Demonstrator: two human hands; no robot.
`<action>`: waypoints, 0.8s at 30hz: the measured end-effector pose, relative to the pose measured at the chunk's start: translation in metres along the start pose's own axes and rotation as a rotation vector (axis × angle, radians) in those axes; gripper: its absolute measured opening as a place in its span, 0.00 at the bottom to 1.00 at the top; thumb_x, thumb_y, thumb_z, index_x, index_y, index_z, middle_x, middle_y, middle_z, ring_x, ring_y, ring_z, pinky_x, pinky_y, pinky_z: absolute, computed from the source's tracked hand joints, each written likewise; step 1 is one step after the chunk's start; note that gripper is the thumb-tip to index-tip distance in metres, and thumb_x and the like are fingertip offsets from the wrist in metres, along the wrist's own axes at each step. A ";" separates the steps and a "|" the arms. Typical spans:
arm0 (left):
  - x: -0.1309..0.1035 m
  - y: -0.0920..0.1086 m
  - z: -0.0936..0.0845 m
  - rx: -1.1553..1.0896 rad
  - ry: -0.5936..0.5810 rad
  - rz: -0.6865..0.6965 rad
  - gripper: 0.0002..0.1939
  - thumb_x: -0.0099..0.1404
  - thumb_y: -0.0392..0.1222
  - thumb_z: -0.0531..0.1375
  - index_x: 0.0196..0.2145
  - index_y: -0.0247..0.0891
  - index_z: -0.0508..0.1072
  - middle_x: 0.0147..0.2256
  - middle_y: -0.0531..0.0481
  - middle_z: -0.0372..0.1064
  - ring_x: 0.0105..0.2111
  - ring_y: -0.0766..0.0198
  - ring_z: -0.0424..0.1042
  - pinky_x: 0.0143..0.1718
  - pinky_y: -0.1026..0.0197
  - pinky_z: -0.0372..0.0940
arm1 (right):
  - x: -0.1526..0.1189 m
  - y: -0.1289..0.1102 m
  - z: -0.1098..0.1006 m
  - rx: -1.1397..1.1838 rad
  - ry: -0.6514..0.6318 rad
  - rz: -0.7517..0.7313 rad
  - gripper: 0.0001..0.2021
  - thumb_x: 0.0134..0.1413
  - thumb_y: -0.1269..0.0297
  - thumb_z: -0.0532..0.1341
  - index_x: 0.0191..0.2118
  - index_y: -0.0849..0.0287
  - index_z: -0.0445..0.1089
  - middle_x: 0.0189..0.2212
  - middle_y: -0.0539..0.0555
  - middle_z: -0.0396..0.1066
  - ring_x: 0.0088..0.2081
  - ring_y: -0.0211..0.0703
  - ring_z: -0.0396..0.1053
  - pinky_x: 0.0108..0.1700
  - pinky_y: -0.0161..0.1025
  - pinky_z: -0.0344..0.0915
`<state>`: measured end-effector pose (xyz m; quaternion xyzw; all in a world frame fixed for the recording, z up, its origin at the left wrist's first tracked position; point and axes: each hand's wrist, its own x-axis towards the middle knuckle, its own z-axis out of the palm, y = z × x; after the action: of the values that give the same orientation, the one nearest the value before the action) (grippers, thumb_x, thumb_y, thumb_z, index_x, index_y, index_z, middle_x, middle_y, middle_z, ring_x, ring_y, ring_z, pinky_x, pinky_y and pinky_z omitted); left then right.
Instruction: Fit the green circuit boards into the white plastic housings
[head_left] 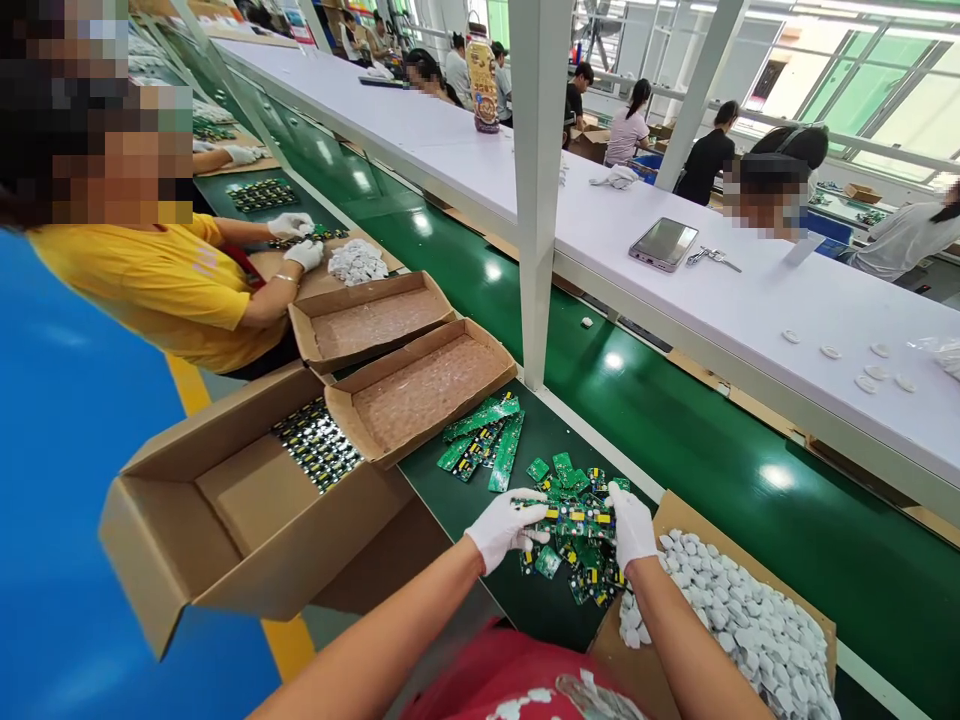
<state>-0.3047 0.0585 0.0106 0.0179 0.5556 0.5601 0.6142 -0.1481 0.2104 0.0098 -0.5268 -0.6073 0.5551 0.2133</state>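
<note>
My left hand (506, 528) and my right hand (631, 522), both in white gloves, grip the two ends of a circuit board strip (576, 516) with yellow and dark components. The strip is held level over a heap of small green circuit boards (549, 562) on the dark green bench. Left of the heap lie longer green board strips (508, 450), stacked crosswise. Beside my right forearm, a cardboard tray holds a pile of small white pieces (739, 610). The fingertips behind the strip are partly hidden.
An open carton (240, 505) with boards inside stands at left, beside two shallow cardboard trays (431, 385). A co-worker in a yellow shirt (150, 290) handles boards further up. A white post (534, 200) rises before the green conveyor (660, 400). A phone (664, 244) lies on the white shelf.
</note>
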 end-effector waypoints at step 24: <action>0.016 -0.030 0.010 -0.184 -0.003 0.052 0.26 0.45 0.50 0.68 0.38 0.40 0.62 0.26 0.54 0.69 0.22 0.62 0.74 0.15 0.70 0.58 | -0.008 -0.008 0.014 0.109 -0.231 0.078 0.25 0.50 0.37 0.47 0.23 0.55 0.63 0.14 0.46 0.63 0.13 0.34 0.55 0.16 0.33 0.52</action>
<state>-0.2812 0.0643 -0.0153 -0.0234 0.5005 0.6243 0.5993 -0.1606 0.1987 0.0149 -0.4704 -0.5758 0.6520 0.1486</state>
